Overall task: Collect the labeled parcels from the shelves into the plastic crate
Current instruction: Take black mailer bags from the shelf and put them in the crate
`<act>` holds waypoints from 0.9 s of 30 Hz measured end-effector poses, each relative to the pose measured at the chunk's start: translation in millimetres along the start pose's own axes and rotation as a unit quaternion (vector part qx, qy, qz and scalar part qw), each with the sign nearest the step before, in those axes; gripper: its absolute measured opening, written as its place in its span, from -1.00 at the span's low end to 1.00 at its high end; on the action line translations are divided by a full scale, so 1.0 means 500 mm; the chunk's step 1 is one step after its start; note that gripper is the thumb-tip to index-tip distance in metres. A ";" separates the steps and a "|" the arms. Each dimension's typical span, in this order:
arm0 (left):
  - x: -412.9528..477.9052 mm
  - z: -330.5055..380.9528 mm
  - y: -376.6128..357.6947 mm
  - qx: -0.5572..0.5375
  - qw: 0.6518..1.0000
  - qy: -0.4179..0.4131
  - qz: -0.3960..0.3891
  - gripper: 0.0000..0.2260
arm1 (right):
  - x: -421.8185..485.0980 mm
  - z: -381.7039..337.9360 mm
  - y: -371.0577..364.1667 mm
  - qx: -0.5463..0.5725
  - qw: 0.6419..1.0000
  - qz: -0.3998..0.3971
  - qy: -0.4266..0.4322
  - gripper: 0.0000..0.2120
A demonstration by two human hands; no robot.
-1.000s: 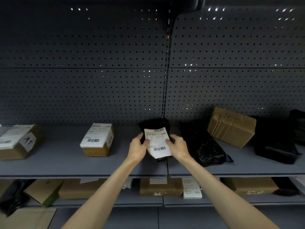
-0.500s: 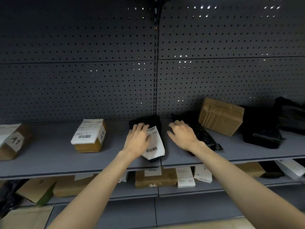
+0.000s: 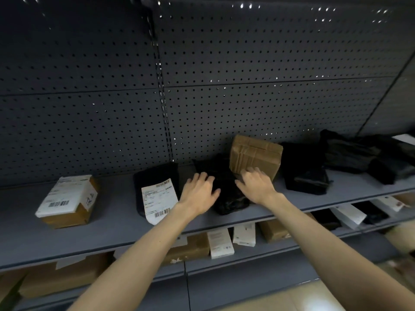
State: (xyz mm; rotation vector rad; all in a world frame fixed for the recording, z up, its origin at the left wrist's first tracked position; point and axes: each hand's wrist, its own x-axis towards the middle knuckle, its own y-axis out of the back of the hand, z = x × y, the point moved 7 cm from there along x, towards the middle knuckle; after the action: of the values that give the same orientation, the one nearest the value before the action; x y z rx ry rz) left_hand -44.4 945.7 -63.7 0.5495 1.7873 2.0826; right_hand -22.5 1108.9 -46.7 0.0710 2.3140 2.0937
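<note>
On the grey shelf (image 3: 112, 230) lies a black bag parcel with a white barcode label (image 3: 158, 199), untouched. To its right sits a crumpled black plastic bag parcel (image 3: 226, 194) with no label showing. My left hand (image 3: 198, 193) hovers open at that bag's left edge, and my right hand (image 3: 256, 184) reaches over its right side with fingers spread, near a taped brown box (image 3: 256, 157). I cannot tell whether either hand touches the bag. A labelled cardboard box (image 3: 67, 200) sits at the left. No crate is in view.
More black bag parcels (image 3: 307, 173) (image 3: 368, 156) lie along the shelf to the right. The lower shelf (image 3: 247, 254) holds brown boxes and white labelled packets (image 3: 220, 243). A perforated dark back panel (image 3: 202, 86) rises behind the shelf.
Both hands have let go of the labelled black bag and moved right to the unlabelled black bag. The view has shifted right and tilted.
</note>
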 end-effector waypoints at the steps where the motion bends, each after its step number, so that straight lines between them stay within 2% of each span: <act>1: 0.003 0.012 -0.010 -0.007 1.000 0.003 -0.007 -0.52 | 0.002 0.011 -0.014 0.009 1.000 -0.008 -0.005 -0.62; 5: 0.000 0.037 -0.057 -0.039 0.998 0.023 -0.039 -0.50 | 0.002 0.037 -0.084 0.062 0.996 -0.057 -0.025 -0.57; 8: -0.007 0.039 -0.078 -0.041 0.998 0.032 -0.023 -0.49 | -0.001 0.045 -0.123 0.155 0.984 -0.080 -0.044 -0.54; 12: -0.017 0.033 -0.075 -0.080 0.995 0.065 0.002 -0.52 | -0.007 0.039 -0.134 0.283 0.955 -0.070 -0.055 -0.49; 15: -0.029 0.016 -0.058 -0.120 0.986 0.110 0.018 -0.51 | -0.013 0.019 -0.121 0.388 0.918 -0.070 -0.054 -0.55; 20: -0.049 -0.025 -0.055 -0.248 0.946 0.205 0.021 -0.41 | -0.011 -0.029 -0.080 0.517 0.853 -0.037 -0.054 -0.73; 24: -0.061 -0.026 -0.060 -0.393 0.889 0.234 0.036 -0.49 | -0.009 -0.046 -0.043 0.505 0.862 0.030 -0.028 -0.75; 27: -0.055 -0.004 -0.058 -0.430 0.879 0.204 0.035 -0.50 | -0.012 -0.025 -0.055 0.500 0.864 0.019 -0.051 -0.70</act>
State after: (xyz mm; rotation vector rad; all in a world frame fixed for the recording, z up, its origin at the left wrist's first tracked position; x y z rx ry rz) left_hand -21.5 934.7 -94.4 -0.0937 0.7944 2.8742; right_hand -17.5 1093.2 -73.1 0.2262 3.0208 0.6440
